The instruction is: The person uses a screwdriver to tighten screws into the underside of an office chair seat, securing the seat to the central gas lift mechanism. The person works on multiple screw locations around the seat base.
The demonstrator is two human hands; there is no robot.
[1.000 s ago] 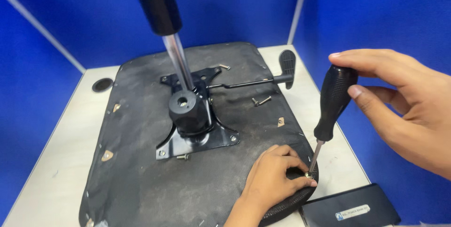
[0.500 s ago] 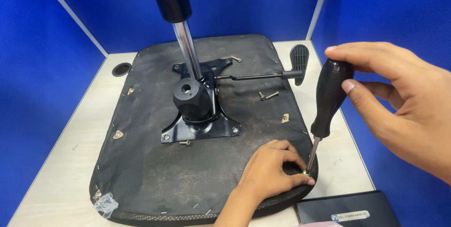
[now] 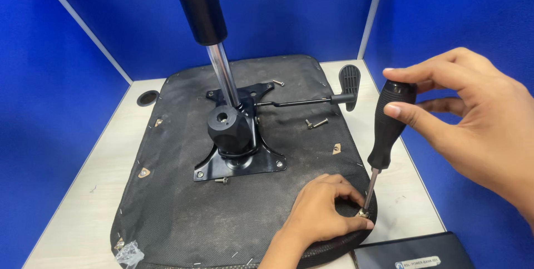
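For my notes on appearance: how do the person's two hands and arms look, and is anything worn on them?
Both the left hand and the right hand are bare: no gloves, rings or watch show. No sleeve is visible on either forearm. The fingernails are short and unpainted.

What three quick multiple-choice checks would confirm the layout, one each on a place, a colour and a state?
1. Where does the tip of the black-handled screwdriver meet the upturned black fabric-covered seat base?
A. near front right edge
B. far left corner
C. at the centre plate

2. What colour are the partition walls?
A. grey
B. blue
C. green

3. How does the chrome and black gas cylinder stand?
A. lying flat
B. detached on the table
C. upright in the black metal mounting plate

Answers: 1 A, the tip sits by the left hand at that edge. 2 B, both walls are blue. 3 C, it rises from the plate; the right hand grips the handle.
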